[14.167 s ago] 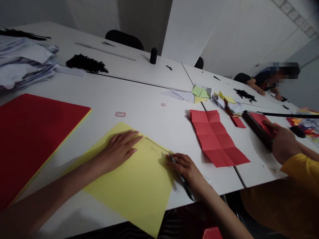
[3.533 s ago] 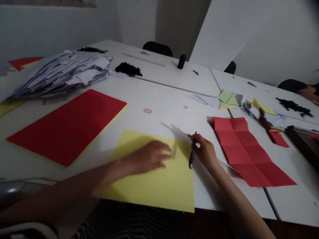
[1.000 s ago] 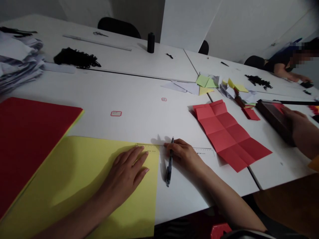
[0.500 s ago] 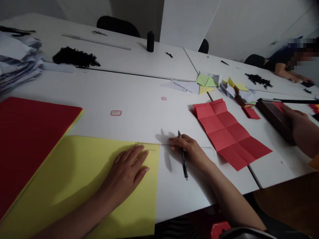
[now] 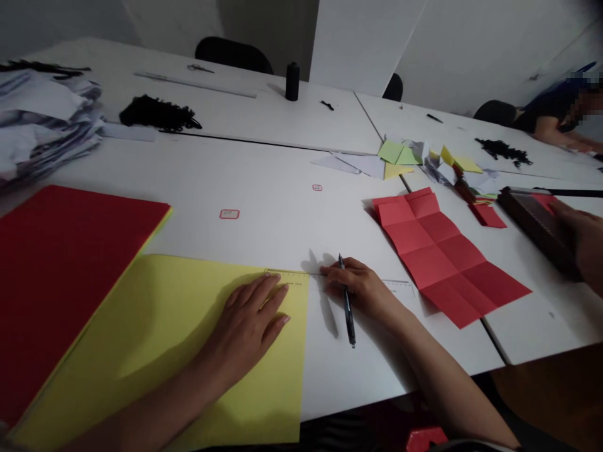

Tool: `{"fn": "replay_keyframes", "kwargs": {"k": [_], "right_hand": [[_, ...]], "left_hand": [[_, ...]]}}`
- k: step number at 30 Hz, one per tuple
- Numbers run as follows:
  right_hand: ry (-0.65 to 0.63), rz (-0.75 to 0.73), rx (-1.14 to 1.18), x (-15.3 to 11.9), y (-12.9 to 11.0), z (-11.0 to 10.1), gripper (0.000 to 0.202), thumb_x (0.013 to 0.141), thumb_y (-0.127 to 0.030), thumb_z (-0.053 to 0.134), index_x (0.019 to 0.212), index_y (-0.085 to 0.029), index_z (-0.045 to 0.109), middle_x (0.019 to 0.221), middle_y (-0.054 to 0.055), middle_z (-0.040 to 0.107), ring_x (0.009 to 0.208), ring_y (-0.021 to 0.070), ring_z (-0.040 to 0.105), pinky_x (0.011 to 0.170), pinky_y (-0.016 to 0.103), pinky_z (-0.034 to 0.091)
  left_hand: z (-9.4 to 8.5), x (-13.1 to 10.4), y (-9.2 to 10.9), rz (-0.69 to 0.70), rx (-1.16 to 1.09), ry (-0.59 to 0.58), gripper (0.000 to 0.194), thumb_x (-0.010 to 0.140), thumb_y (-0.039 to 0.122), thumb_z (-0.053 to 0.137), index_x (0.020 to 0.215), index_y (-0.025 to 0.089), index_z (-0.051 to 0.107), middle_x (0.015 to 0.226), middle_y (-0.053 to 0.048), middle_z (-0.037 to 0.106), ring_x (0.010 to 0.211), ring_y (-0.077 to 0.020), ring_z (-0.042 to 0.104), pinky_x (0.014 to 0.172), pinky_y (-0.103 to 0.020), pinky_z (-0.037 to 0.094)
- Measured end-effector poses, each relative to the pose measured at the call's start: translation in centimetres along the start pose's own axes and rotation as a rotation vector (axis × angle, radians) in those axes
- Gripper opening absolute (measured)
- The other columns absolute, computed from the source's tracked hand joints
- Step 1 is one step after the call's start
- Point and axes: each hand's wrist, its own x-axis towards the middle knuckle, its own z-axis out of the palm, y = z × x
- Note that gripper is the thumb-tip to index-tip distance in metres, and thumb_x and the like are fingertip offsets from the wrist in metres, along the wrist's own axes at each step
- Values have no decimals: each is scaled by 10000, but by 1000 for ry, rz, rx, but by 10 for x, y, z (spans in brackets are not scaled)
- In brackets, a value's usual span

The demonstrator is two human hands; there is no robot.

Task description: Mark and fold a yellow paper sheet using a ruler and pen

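White tables (image 5: 264,169) pushed together fill the room, with pale walls behind; on the nearest one a yellow sheet (image 5: 155,339) lies flat at the front edge, its right side overhanging nothing, its top right corner under a clear ruler (image 5: 301,276) that runs rightward off the paper onto the bare tabletop.

Left hand (image 5: 247,329) rests palm down on the yellow sheet, fingers spread a little and flat, fingertips touching the ruler's near edge; right hand (image 5: 360,289) sits just right of the sheet on the ruler, fingers curled and pinching a black pen (image 5: 347,304) whose tip points up toward the ruler and whose barrel trails back toward the table edge.

Left of the yellow sheet, touching it, lies a red stack (image 5: 61,270) of paper; beyond that, a heap of grey-white papers (image 5: 42,125); 2 small red-outlined stickers (image 5: 229,214) mark the bare middle of the table.

To the right, a creased red sheet (image 5: 447,251) lies unfolded across the seam between 2 tables; behind it sit scraps of green, yellow and white paper (image 5: 400,157); a co-worker's hand (image 5: 584,235) rests on a dark paper cutter (image 5: 532,226) at the far right.

Farther back stand a black spool (image 5: 293,81), a black tangle of thread (image 5: 157,115) and dark chairs (image 5: 233,54).
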Motion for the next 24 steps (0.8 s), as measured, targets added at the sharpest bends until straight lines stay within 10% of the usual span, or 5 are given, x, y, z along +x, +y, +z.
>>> {"fn": "replay_keyframes", "kwargs": {"k": [24], "right_hand": [[-17, 35, 14, 0, -1, -1, 123, 891, -174, 530, 967, -231, 608, 1091, 84, 697, 942, 235, 627, 783, 410, 543]], "left_hand": [[-2, 0, 0, -21, -38, -5, 366, 959, 341, 440, 1280, 189, 527, 1374, -111, 508, 1255, -286, 469, 984, -477, 411]]}}
